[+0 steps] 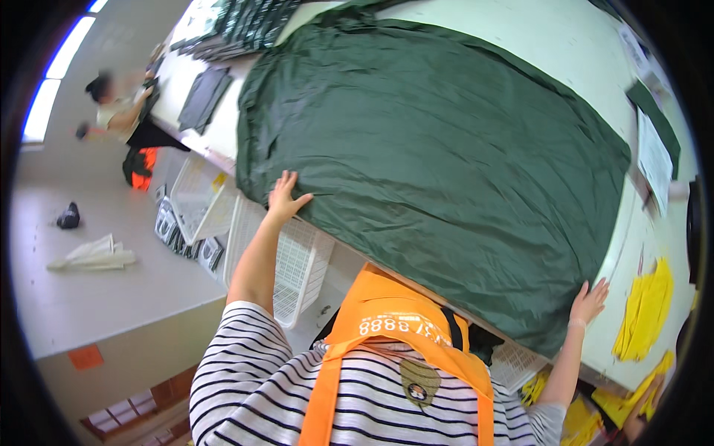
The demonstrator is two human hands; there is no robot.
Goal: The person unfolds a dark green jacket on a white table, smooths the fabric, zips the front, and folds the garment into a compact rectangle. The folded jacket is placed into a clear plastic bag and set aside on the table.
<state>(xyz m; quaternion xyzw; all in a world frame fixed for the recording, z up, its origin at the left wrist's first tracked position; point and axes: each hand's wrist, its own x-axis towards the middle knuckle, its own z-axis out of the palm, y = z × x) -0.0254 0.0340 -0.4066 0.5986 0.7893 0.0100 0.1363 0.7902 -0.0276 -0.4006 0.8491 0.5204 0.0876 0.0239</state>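
A large sheet of dark green, slightly shiny fabric [431,156] lies spread over the white table, wrinkled across its middle and bunched along its left and far edges. My left hand [284,197] rests on its near left edge, fingers spread, thumb out to the right. Far out to the right, my right hand [589,301] lies at the fabric's near right corner with its fingers stretched out. Neither hand grips the cloth.
Dark plastic-wrapped packets [238,30] and folded grey cloth [204,98] lie at the far left. Yellow fabric pieces [645,312] and a white paper sheet [654,160] are at right. White plastic baskets [301,271] stand below the table edge. Another person [123,111] works at far left.
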